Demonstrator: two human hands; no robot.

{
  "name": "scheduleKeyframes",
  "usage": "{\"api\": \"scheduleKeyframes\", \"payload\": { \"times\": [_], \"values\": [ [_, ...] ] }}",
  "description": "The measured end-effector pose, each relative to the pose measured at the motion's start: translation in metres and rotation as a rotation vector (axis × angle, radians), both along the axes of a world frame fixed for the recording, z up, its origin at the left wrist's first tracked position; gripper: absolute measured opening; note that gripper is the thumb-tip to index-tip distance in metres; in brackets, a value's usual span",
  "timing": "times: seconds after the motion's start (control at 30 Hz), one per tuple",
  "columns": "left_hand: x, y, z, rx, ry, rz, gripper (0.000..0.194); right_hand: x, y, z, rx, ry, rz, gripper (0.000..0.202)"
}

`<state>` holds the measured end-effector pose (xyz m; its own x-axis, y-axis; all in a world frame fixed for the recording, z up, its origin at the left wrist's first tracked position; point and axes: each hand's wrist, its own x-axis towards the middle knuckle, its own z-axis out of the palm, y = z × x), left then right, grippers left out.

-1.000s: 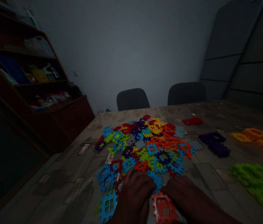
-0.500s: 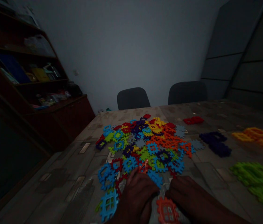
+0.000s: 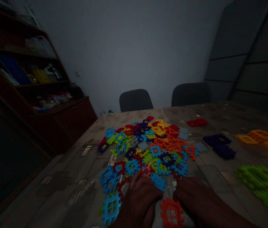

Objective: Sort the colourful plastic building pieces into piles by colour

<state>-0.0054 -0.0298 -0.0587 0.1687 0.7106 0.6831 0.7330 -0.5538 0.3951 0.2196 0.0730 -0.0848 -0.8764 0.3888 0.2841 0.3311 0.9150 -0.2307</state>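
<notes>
Near the table's front edge, my left hand (image 3: 140, 198) has curled fingers; what lies inside them, if anything, is hidden. An orange triangle piece (image 3: 146, 171) is just beyond its raised finger. My right hand (image 3: 193, 191) is closed at the upper right corner of an orange-red window tile (image 3: 172, 212), its fingertips partly hidden. The tile, toothed along its edges, sits between my hands. A blue toothed piece (image 3: 159, 181) lies just ahead of the gap between them. Left of my left hand is a light-blue window tile (image 3: 111, 207).
A mixed heap of toothed plastic pieces (image 3: 145, 142) covers the table's middle. Sorted on the right are green pieces (image 3: 262, 180), dark purple ones (image 3: 220, 145), yellow-orange ones (image 3: 258, 137) and red ones (image 3: 197, 122). Two chairs (image 3: 136, 99) stand behind the table, a shelf unit (image 3: 60, 110) at left.
My right hand has shifted slightly right, and the orange-red window tile has moved a little the same way, looking brighter red. My left hand stays nearly where it was.
</notes>
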Motion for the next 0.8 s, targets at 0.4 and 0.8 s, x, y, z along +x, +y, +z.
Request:
{"api": "scheduleKeyframes", "payload": {
  "times": [0.4,0.8],
  "values": [
    [-0.010,-0.003,0.009,-0.081,0.084,-0.080,0.043,-0.002,0.002,0.010,-0.144,-0.111,0.159,0.072],
    [-0.010,-0.004,0.015,-0.087,0.054,-0.081,0.040,-0.004,0.002,-0.004,-0.172,-0.058,0.063,0.027]
  ]
}}
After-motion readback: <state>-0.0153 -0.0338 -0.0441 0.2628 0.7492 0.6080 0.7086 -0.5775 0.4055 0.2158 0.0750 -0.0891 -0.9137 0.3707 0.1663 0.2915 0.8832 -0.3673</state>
